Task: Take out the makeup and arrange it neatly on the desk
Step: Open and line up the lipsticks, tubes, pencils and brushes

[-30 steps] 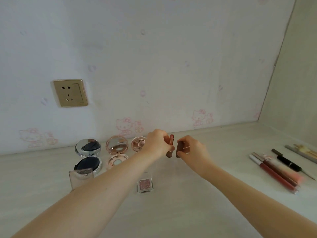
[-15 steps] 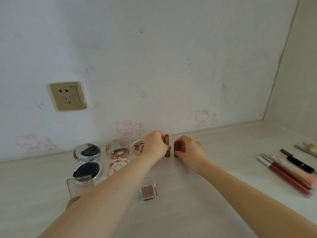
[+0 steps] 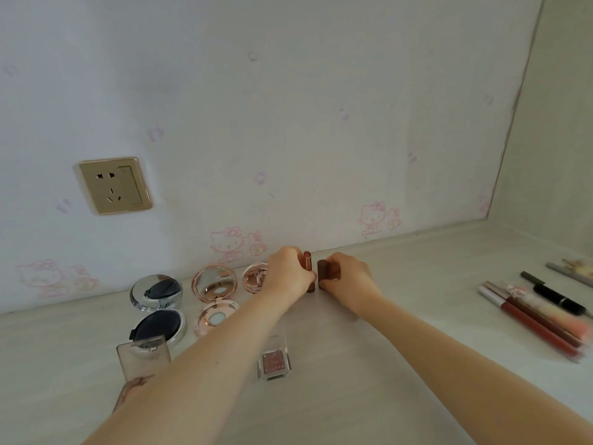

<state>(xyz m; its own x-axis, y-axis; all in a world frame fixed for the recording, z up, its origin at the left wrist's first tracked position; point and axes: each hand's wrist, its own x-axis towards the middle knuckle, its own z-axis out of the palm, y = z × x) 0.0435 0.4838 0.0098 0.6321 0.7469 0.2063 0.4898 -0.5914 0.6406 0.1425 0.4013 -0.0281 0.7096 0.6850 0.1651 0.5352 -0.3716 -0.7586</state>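
The left hand (image 3: 288, 274) curls its fingers (image 3: 300, 266) round a slim rose-gold lipstick (image 3: 308, 266), which stands upright on the tabletop (image 3: 369, 364) close to the back edge. The right hand (image 3: 348, 277) grips a shorter dark brown lipstick (image 3: 323, 273), also upright, just beside the first; whether the two tubes touch cannot be told. Both stand near the middle of the back edge.

Toward the left along the back edge lie three opened compacts: a small pink compact (image 3: 255, 276) partly behind the left hand, a rose-gold compact (image 3: 214, 282) with its lid raised, and a silver compact (image 3: 157, 292) with a dark puff. Nearer the front edge, beside the left forearm, sit a clear case (image 3: 142, 356) and a small square eyeshadow (image 3: 273, 362).

Toward the right edge, well apart from the hands, lie several lip gloss tubes (image 3: 529, 319) side by side, with a black tube (image 3: 558, 298) and pencils (image 3: 568, 271) behind them. A gold socket (image 3: 114, 186) is set in the wall (image 3: 288, 107) above the compacts.
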